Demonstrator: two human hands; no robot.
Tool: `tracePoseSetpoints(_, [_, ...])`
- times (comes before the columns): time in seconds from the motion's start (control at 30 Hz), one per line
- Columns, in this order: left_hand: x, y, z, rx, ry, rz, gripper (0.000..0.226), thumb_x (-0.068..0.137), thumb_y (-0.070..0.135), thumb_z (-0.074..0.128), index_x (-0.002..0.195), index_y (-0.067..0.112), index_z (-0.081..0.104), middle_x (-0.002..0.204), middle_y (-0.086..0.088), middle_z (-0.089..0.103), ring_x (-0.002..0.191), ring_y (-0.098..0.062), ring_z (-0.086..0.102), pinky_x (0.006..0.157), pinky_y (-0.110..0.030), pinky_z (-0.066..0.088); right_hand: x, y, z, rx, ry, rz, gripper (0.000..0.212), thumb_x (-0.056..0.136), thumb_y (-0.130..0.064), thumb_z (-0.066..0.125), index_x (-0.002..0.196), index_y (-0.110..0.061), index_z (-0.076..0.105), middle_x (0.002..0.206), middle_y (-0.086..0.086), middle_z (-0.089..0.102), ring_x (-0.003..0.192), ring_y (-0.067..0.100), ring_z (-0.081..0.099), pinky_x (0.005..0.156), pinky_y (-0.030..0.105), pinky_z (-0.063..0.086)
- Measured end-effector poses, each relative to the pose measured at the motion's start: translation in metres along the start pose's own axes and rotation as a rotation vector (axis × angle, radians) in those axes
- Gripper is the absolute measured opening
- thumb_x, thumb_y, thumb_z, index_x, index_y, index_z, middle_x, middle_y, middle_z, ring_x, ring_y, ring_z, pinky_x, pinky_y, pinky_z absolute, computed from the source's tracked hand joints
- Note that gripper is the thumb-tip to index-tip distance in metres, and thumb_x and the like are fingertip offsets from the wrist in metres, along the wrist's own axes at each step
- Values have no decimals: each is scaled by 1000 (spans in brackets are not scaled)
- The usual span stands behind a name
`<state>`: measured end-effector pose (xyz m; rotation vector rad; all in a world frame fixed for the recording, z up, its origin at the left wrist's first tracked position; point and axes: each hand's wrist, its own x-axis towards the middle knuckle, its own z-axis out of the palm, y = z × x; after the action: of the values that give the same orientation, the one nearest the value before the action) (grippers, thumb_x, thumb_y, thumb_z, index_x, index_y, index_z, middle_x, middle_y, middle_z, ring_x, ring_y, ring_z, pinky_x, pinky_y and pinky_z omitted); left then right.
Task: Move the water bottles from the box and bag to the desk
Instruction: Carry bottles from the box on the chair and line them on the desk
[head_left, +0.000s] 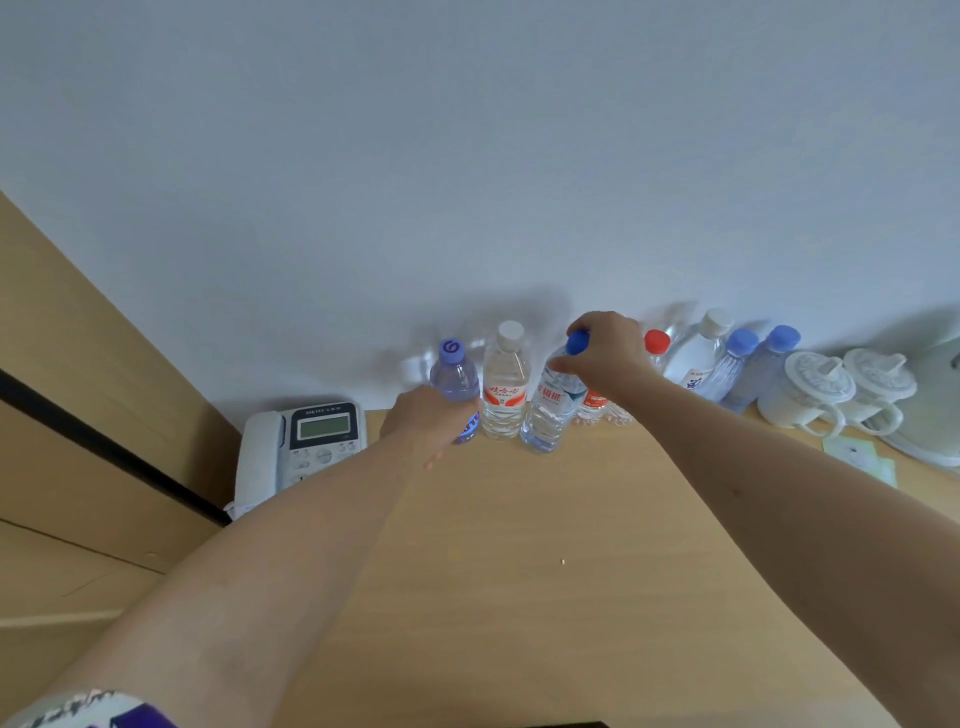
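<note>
Along the back of the worktop (519, 545), against the wall (467, 156), stands a row of water bottles, with the phone (301, 447) at its left end as the marker. Just right of the phone, the left hand (426, 421) grips the purple bottle (454, 374) low on its body, fingers curled round the far side and the thumb side toward the camera; the bottle stands upright on the worktop, its purple cap clear above the hand. Next right of it, touching or nearly so, is the white-capped bottle (504, 384) with an orange label, upright and untouched. Right again, the right hand (608, 353) comes over from above and holds the blue-capped bottle (550, 410) at its neck and shoulder, fingers bent round the cap, thumb on the near side; this bottle leans a little to the right at the top, and whether its base rests fully on the worktop cannot be told. Behind that hand, farther from the phone, a red-capped bottle (655, 343) shows, then another white-capped one (698, 353), then two blue-capped bottles (737, 364) close together. Past them, farthest from the phone, sit two white lidded cups (815, 389) and part of a pale kettle (930, 415).
</note>
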<state>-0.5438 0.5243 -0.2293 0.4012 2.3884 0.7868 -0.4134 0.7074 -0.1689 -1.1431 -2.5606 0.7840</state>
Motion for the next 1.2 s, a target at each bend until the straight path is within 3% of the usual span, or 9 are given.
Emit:
tracePoseSetpoints(0.07, [4,1,-6,27,56,-21,59,67,68,65,94,16,63,76,2,71,68,-22,71,65,-33,61,4,2,-3,6,6,-14,35,69,-23,87,98,-10,70,92,2,63,86,19,55,69,23,38])
tracePoseSetpoints(0.13, [9,3,-9,40,101,-13,69,69,64,73,111,12,53,104,-3,64,93,-28,67,79,-38,59,6,1,-4,-8,-5,-47,37,69,-22,88,101,-12,72,94,1,64,87,18,54,73,24,38])
tracePoseSetpoints(0.27, [16,10,-7,-51,130,95,81,72,45,84,132,11,41,124,-7,57,112,-28,59,80,-31,46,9,-5,-3,-13,-35,-117,41,69,-18,88,106,-17,71,98,0,65,91,19,53,77,27,42])
tracePoseSetpoints(0.5, [23,11,-4,-145,168,136,72,71,36,85,132,20,51,119,-3,62,96,-19,57,80,-27,47,23,-6,-4,-71,-34,-163,38,71,-3,83,107,-14,73,108,4,69,93,16,50,81,24,41])
tracePoseSetpoints(0.73, [25,10,-2,-199,184,125,72,70,34,87,131,19,52,122,-5,63,107,-24,62,92,-36,52,27,-4,-6,-87,18,-168,40,71,-1,82,108,-12,73,107,5,70,100,24,58,81,27,44])
tracePoseSetpoints(0.97, [27,11,1,-188,175,147,72,73,32,85,134,19,49,126,-8,59,112,-26,58,90,-34,50,24,-6,-8,-178,61,-231,40,74,0,72,110,-17,71,103,3,71,97,25,60,75,27,41])
tracePoseSetpoints(1.1, [26,10,2,-235,200,159,63,73,29,85,127,20,55,121,-6,62,106,-23,60,89,-32,51,14,-20,2,-100,235,-349,20,84,-18,70,103,-17,73,97,3,71,94,25,62,76,29,43])
tracePoseSetpoints(1.2, [27,9,2,-252,208,169,60,72,30,86,123,20,57,117,-5,64,100,-21,61,83,-29,50,5,-31,15,-131,152,-453,36,86,-45,68,110,-19,69,92,1,69,94,24,59,76,33,45])
